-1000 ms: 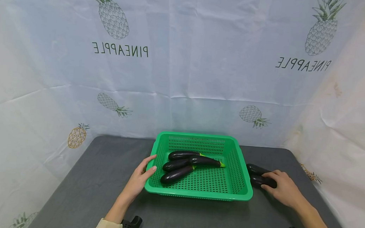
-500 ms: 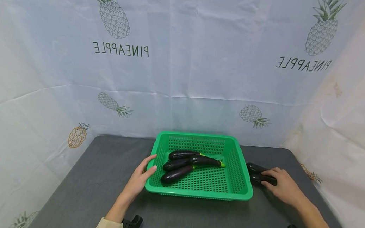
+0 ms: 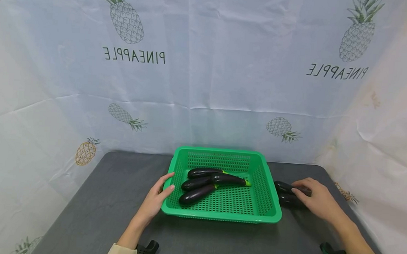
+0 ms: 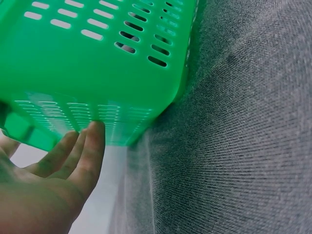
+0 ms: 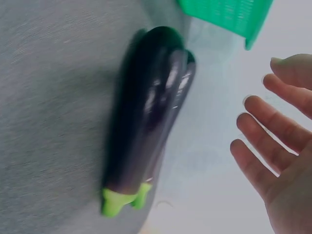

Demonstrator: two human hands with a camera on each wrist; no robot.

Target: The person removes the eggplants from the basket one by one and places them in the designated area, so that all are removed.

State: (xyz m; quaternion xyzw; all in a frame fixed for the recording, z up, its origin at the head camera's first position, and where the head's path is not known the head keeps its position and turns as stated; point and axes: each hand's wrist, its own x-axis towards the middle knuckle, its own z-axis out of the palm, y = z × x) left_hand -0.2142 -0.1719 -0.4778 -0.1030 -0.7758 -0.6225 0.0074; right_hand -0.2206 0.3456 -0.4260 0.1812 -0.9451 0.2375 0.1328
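A green plastic basket [image 3: 223, 216] stands on the table, with several dark eggplants [image 3: 196, 195] inside. At its left side is my left hand [image 3: 152, 203], its thumb by the rim. In the left wrist view, the fairly straight fingers [image 4: 90, 156] touch the perforated outer wall. To the basket's right lie two more eggplants, a far one [image 3: 282, 187] and a near one [image 3: 288, 201], side by side. Over them hovers my right hand [image 3: 320, 200], nearest the far one. The right wrist view shows its fingers [image 5: 273, 122] spread and apart from the eggplants [image 5: 141, 117].
A dark grey cloth covers the table [image 3: 213, 245]. Behind and at both sides hangs a pale curtain [image 3: 201, 64] printed with pineapples. A black camera mount sits at each wrist.
My right hand has shifted from the near loose eggplant toward the far one and sits a little farther back. The left hand and the basket have stayed in place.
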